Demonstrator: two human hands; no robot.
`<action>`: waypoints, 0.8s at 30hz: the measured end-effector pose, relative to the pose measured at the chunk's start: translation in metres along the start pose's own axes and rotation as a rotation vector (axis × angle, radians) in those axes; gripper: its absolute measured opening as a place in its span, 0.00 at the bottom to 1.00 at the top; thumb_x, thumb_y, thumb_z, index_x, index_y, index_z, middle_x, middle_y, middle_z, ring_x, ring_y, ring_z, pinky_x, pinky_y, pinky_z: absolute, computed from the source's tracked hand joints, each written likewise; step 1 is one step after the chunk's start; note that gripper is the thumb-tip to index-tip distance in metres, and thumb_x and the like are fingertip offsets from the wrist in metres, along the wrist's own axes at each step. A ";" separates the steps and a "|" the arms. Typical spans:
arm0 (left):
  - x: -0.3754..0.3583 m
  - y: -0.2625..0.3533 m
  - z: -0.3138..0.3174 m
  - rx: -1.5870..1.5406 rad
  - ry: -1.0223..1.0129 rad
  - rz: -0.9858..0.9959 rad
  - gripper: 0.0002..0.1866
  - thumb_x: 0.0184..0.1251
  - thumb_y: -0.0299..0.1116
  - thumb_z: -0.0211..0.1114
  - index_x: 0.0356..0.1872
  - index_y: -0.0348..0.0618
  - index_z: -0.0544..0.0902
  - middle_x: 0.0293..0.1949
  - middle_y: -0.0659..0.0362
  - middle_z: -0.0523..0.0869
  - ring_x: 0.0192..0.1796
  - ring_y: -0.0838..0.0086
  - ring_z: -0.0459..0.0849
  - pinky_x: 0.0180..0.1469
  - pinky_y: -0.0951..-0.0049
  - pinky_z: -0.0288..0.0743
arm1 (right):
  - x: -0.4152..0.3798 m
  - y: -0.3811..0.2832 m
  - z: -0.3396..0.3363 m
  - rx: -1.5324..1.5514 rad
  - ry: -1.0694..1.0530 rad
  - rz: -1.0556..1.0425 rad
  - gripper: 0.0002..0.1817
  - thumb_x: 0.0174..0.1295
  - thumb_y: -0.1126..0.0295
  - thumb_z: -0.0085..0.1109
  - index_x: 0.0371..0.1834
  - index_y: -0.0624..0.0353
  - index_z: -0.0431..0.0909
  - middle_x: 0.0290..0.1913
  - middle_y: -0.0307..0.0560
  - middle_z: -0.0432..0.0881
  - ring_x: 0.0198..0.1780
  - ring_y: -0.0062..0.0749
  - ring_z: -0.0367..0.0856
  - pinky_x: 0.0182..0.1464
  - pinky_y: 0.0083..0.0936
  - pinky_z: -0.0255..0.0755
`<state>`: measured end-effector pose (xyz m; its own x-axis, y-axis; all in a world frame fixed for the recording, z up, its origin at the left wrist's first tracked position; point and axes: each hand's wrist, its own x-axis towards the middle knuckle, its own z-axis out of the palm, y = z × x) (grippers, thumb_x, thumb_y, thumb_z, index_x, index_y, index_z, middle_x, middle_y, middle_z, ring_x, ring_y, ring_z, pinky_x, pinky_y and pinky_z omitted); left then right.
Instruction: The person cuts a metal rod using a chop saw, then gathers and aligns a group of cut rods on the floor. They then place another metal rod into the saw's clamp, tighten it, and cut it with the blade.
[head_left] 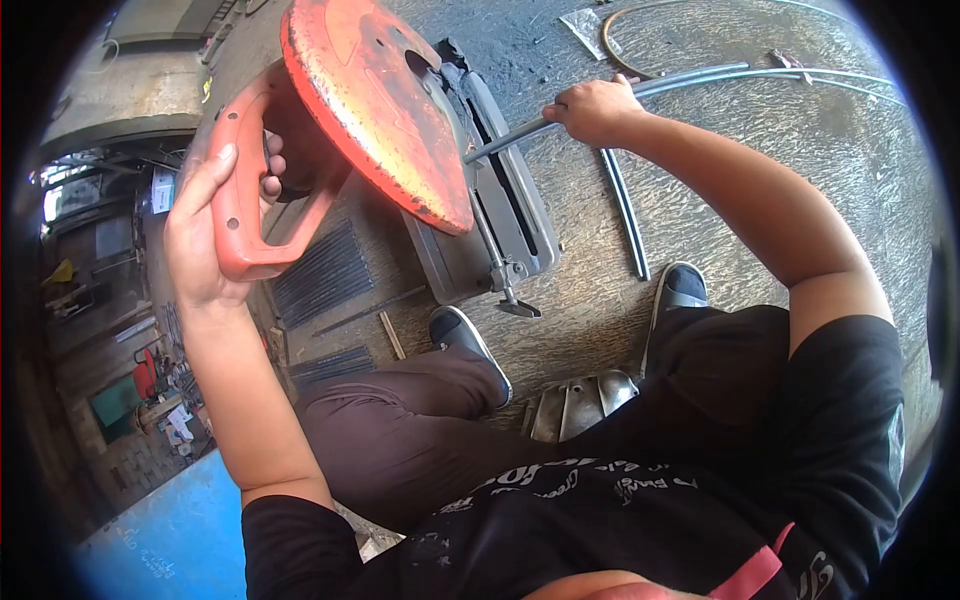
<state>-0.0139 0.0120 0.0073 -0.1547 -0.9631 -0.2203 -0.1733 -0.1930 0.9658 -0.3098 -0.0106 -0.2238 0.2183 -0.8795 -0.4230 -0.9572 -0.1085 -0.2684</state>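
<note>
My left hand (pixel 200 230) is wrapped around the red handle of a chop saw (pixel 375 110), with the fingers inside the handle loop. The saw's scuffed red guard hides most of the blade. Below it sits the grey saw base (pixel 520 215), fitted with a vise screw and a small crank. My right hand (pixel 595 110) is closed over a thin metal rod (pixel 520 133), which runs from the right into the saw under the guard. Where the rod meets the blade is hidden behind the guard.
A loose metal bar (pixel 625 215) lies on the floor near my right shoe (pixel 682 285). Bundled dark rods (pixel 325 275) lie left of the base. A coiled hose (pixel 612 40) and dark dust are farther out. A blue panel (pixel 175 540) stands at lower left.
</note>
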 end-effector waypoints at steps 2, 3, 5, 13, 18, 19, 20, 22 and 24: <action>0.000 0.000 -0.003 0.001 -0.006 -0.007 0.24 0.69 0.32 0.53 0.63 0.30 0.67 0.49 0.47 0.79 0.44 0.67 0.81 0.46 0.74 0.76 | 0.002 0.001 0.004 0.022 0.023 0.001 0.21 0.74 0.51 0.37 0.52 0.44 0.81 0.45 0.42 0.84 0.55 0.35 0.80 0.67 0.54 0.52; 0.000 -0.001 -0.003 -0.002 -0.010 -0.017 0.24 0.71 0.33 0.53 0.64 0.32 0.65 0.51 0.47 0.78 0.45 0.67 0.81 0.45 0.74 0.77 | 0.002 0.001 0.003 0.023 0.023 0.002 0.21 0.74 0.51 0.37 0.52 0.44 0.81 0.45 0.42 0.84 0.55 0.35 0.80 0.67 0.54 0.52; 0.000 -0.001 -0.003 0.001 -0.007 -0.014 0.24 0.71 0.33 0.53 0.64 0.31 0.65 0.51 0.47 0.78 0.45 0.67 0.81 0.45 0.74 0.77 | 0.001 0.000 0.001 0.028 0.013 -0.005 0.21 0.74 0.51 0.38 0.52 0.42 0.81 0.45 0.42 0.84 0.55 0.35 0.80 0.67 0.53 0.53; 0.000 0.001 0.001 -0.026 0.012 -0.020 0.23 0.67 0.30 0.54 0.61 0.28 0.69 0.45 0.47 0.80 0.43 0.67 0.81 0.45 0.73 0.76 | 0.004 0.001 0.004 0.047 0.035 -0.005 0.20 0.73 0.51 0.39 0.50 0.44 0.82 0.43 0.43 0.84 0.53 0.37 0.81 0.67 0.54 0.53; 0.000 0.000 0.003 -0.007 0.036 -0.006 0.24 0.66 0.31 0.55 0.61 0.27 0.69 0.45 0.47 0.80 0.42 0.68 0.81 0.45 0.74 0.76 | 0.003 0.001 0.004 0.048 0.034 -0.003 0.22 0.73 0.50 0.38 0.49 0.46 0.82 0.43 0.43 0.85 0.53 0.38 0.80 0.66 0.55 0.53; -0.001 0.000 0.003 -0.007 0.037 -0.007 0.24 0.66 0.31 0.55 0.61 0.27 0.69 0.45 0.47 0.80 0.42 0.68 0.81 0.45 0.74 0.76 | 0.003 0.001 0.003 0.045 0.021 -0.003 0.22 0.73 0.50 0.38 0.48 0.46 0.82 0.43 0.43 0.85 0.54 0.38 0.80 0.66 0.55 0.53; -0.001 0.000 0.003 -0.004 0.046 -0.006 0.24 0.66 0.31 0.55 0.61 0.27 0.69 0.45 0.47 0.80 0.42 0.68 0.81 0.45 0.74 0.76 | 0.003 0.000 0.002 0.042 0.010 -0.002 0.22 0.73 0.50 0.38 0.48 0.46 0.83 0.43 0.43 0.85 0.54 0.38 0.80 0.66 0.55 0.52; -0.001 0.000 0.004 0.000 0.055 -0.005 0.24 0.66 0.31 0.56 0.61 0.27 0.69 0.45 0.47 0.80 0.42 0.68 0.81 0.45 0.74 0.76 | 0.003 0.002 0.004 0.050 0.017 -0.012 0.22 0.73 0.50 0.38 0.48 0.46 0.83 0.42 0.44 0.85 0.53 0.38 0.80 0.66 0.54 0.52; -0.001 0.001 0.003 0.007 0.038 -0.008 0.24 0.66 0.31 0.56 0.61 0.28 0.69 0.45 0.48 0.81 0.42 0.69 0.81 0.44 0.75 0.75 | 0.002 0.003 0.005 0.059 0.025 -0.021 0.22 0.73 0.50 0.38 0.47 0.46 0.83 0.42 0.44 0.85 0.53 0.38 0.80 0.66 0.54 0.52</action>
<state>-0.0171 0.0136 0.0078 -0.1161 -0.9680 -0.2223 -0.1810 -0.1994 0.9630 -0.3109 -0.0105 -0.2301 0.2327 -0.8887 -0.3950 -0.9394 -0.1002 -0.3279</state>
